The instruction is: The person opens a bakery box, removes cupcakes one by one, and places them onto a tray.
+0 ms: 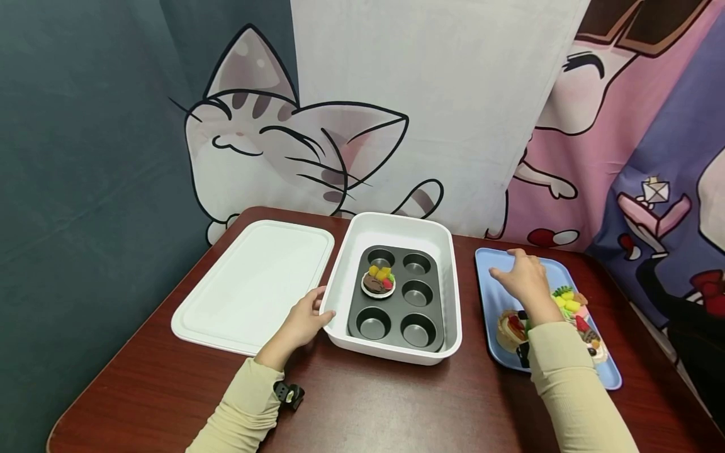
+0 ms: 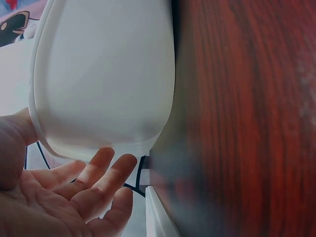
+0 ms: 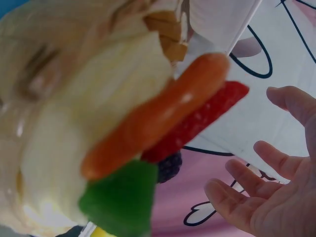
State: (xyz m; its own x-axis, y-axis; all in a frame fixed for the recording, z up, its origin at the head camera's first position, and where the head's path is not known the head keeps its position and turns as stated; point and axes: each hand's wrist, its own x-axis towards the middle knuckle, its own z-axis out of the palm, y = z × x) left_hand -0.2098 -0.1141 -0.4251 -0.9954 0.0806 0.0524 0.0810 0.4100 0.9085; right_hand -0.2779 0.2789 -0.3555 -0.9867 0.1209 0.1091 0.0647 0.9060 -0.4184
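At the near left corner of a deep white tub [image 1: 447,264], my left hand [image 1: 300,321] holds the rim, thumb over the edge and fingers against the outer wall. Inside the tub lies a dark muffin tin [image 1: 398,296]. One of its cups bears a chocolate-coloured toy tart [image 1: 376,284] topped with fruit. My right hand [image 1: 523,280] is over a blue tray [image 1: 498,286], fingers spread and holding nothing. Beneath its wrist is a cream-coloured toy tart [image 1: 510,330]. In the right wrist view a pastry [image 3: 59,138] with orange, red and green toppings looms close, partly cut off.
A flat white lid or board [image 1: 255,283] lies left of the tub. More fruit-topped toy pastries [image 1: 569,305] sit on the tray's right side, partly behind my right arm. A printed cloth [image 1: 442,94] hangs behind the brown table [image 1: 362,409].
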